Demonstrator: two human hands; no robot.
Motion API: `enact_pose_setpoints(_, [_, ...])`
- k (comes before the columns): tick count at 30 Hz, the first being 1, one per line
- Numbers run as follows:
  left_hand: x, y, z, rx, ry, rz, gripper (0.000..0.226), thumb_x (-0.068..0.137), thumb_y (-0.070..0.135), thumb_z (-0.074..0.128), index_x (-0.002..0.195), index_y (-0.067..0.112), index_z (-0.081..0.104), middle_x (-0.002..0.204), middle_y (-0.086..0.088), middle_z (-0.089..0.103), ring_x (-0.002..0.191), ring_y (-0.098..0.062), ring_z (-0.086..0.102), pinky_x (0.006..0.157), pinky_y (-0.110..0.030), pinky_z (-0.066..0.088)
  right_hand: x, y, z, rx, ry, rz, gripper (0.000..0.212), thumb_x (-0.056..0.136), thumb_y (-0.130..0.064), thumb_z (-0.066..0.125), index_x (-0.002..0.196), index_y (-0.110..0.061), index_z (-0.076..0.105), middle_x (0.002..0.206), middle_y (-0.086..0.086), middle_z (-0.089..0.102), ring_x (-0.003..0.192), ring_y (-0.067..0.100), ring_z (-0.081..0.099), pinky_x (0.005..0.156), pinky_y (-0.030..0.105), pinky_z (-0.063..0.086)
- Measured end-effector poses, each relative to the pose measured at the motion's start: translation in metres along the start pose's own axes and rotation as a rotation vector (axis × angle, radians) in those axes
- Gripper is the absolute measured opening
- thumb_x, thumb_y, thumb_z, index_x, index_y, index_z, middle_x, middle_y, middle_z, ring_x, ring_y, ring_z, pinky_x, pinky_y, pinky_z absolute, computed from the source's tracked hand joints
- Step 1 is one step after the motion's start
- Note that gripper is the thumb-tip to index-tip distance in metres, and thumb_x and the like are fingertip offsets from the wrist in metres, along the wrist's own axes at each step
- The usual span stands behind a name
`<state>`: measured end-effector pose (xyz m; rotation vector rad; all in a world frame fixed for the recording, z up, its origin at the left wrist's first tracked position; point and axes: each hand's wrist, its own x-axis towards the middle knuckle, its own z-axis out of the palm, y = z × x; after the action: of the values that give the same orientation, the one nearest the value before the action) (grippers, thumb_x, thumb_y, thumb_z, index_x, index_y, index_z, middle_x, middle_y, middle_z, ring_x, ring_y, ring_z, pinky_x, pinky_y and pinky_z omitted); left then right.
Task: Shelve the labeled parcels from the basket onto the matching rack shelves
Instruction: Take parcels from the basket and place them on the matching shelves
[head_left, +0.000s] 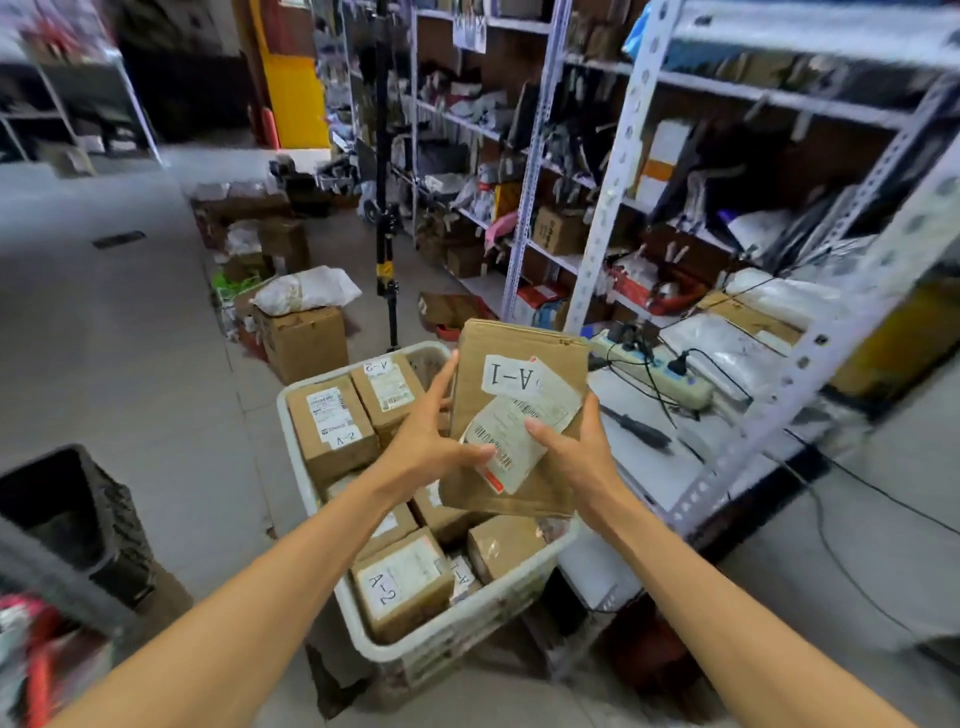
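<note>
Two hands hold one brown cardboard parcel (519, 343) above the white basket (467, 639). The left hand (431, 441) grips its left edge and the right hand (576, 447) its right edge, both thumbs on the half-loose barcode label (498, 441). A white tag (511, 376) reads "A-1", seen upside down. The rack (605, 208) stands near at 2 o'clock, and bare floor (130, 338) lies open from 9 to 11 o'clock.

The A-1 parcel (511, 415) is matt brown cardboard with white paper labels; the basket (457, 621) is smooth off-white plastic; the rack (605, 202) is painted perforated metal.
</note>
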<state>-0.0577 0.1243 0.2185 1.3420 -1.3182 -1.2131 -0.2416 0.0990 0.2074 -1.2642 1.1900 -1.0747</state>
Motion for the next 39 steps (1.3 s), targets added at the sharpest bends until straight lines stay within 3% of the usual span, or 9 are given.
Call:
enact_pose_setpoints(3, [-0.03, -0.004, 0.029, -0.014, -0.004, -0.009, 0.104, 0.072, 0.01, 0.081, 0.134, 0.062, 0.015, 0.127, 0.009, 0.048, 0.126, -0.013, 0.045, 0.097, -0.038, 0.049, -0.034, 0.008, -0.025, -0.023, 0.038, -0.007, 0.065, 0.089, -0.013, 0.065, 0.143, -0.026, 0.03, 0.127, -0.003, 0.058, 0.112, 0.013, 0.06, 0.089, 0.033, 0.055])
enact_pose_setpoints(10, [-0.088, -0.004, 0.105, 0.024, -0.106, -0.025, 0.104, 0.075, 0.01, 0.079, 0.143, 0.053, 0.014, 0.125, 0.003, 0.051, 0.116, -0.01, 0.052, 0.085, -0.026, 0.054, -0.117, 0.031, -0.092, -0.002, 0.075, -0.001, 0.088, 0.071, 0.008, 0.074, 0.141, -0.027, 0.033, 0.127, -0.001, 0.059, 0.115, 0.015, 0.059, 0.094, 0.042, 0.052])
enact_pose_setpoints(13, [-0.104, 0.005, 0.147, 0.005, -0.177, -0.011, 0.101, 0.079, 0.002, 0.075, 0.146, 0.047, 0.014, 0.112, 0.011, 0.052, 0.096, 0.0, 0.058, 0.064, -0.014, 0.054, -0.152, 0.032, -0.131, -0.008, 0.118, -0.026, 0.094, 0.064, 0.011, 0.079, 0.14, -0.024, 0.034, 0.124, -0.004, 0.06, 0.115, 0.011, 0.059, 0.086, 0.029, 0.055])
enact_pose_setpoints(17, [-0.109, 0.02, 0.211, -0.005, -0.305, -0.009, 0.103, 0.076, 0.004, 0.077, 0.146, 0.048, 0.017, 0.12, 0.006, 0.052, 0.108, -0.017, 0.062, 0.079, -0.035, 0.058, -0.197, 0.026, -0.19, -0.021, 0.245, -0.063, 0.094, 0.066, 0.012, 0.077, 0.141, -0.025, 0.033, 0.123, -0.007, 0.06, 0.111, 0.003, 0.06, 0.081, 0.018, 0.054])
enact_pose_setpoints(21, [-0.107, 0.044, 0.285, -0.033, -0.467, 0.038, 0.101, 0.077, 0.001, 0.076, 0.145, 0.048, 0.019, 0.116, 0.009, 0.056, 0.102, -0.013, 0.064, 0.079, -0.033, 0.058, -0.236, 0.017, -0.257, -0.056, 0.419, -0.06, 0.101, 0.067, 0.005, 0.08, 0.145, -0.031, 0.027, 0.127, -0.007, 0.06, 0.115, 0.01, 0.059, 0.094, 0.036, 0.053])
enact_pose_setpoints(25, [-0.106, 0.074, 0.367, -0.049, -0.675, 0.122, 0.1, 0.076, 0.007, 0.078, 0.144, 0.05, 0.019, 0.126, 0.003, 0.058, 0.109, -0.014, 0.062, 0.089, -0.038, 0.055, -0.281, 0.0, -0.323, -0.092, 0.61, -0.056, 0.106, 0.068, 0.003, 0.08, 0.148, -0.034, 0.021, 0.127, -0.008, 0.059, 0.116, 0.007, 0.057, 0.093, 0.032, 0.053])
enact_pose_setpoints(31, [-0.132, 0.127, 0.488, -0.176, -1.041, 0.175, 0.093, 0.079, -0.004, 0.069, 0.139, 0.048, 0.021, 0.113, 0.008, 0.055, 0.087, -0.008, 0.07, 0.062, -0.021, 0.055, -0.364, -0.035, -0.402, -0.112, 0.96, -0.046, 0.103, 0.07, 0.004, 0.079, 0.146, -0.033, 0.021, 0.121, -0.006, 0.061, 0.114, 0.014, 0.059, 0.086, 0.036, 0.056])
enact_pose_setpoints(35, [-0.164, 0.167, 0.56, -0.203, -1.278, 0.226, 0.1, 0.078, -0.006, 0.069, 0.145, 0.049, 0.018, 0.119, -0.01, 0.059, 0.092, -0.019, 0.07, 0.069, -0.029, 0.058, -0.427, -0.063, -0.435, -0.168, 1.199, -0.051, 0.097, 0.073, 0.001, 0.078, 0.145, -0.033, 0.023, 0.131, -0.004, 0.055, 0.123, 0.017, 0.052, 0.097, 0.052, 0.049])
enact_pose_setpoints(39, [-0.209, 0.197, 0.612, -0.258, -1.505, 0.315, 0.103, 0.077, -0.008, 0.069, 0.147, 0.046, 0.017, 0.121, -0.011, 0.057, 0.095, -0.018, 0.07, 0.068, -0.027, 0.057, -0.491, -0.087, -0.448, -0.265, 1.394, -0.085, 0.094, 0.073, 0.004, 0.077, 0.14, -0.036, 0.026, 0.133, -0.005, 0.052, 0.126, 0.016, 0.048, 0.1, 0.046, 0.049])
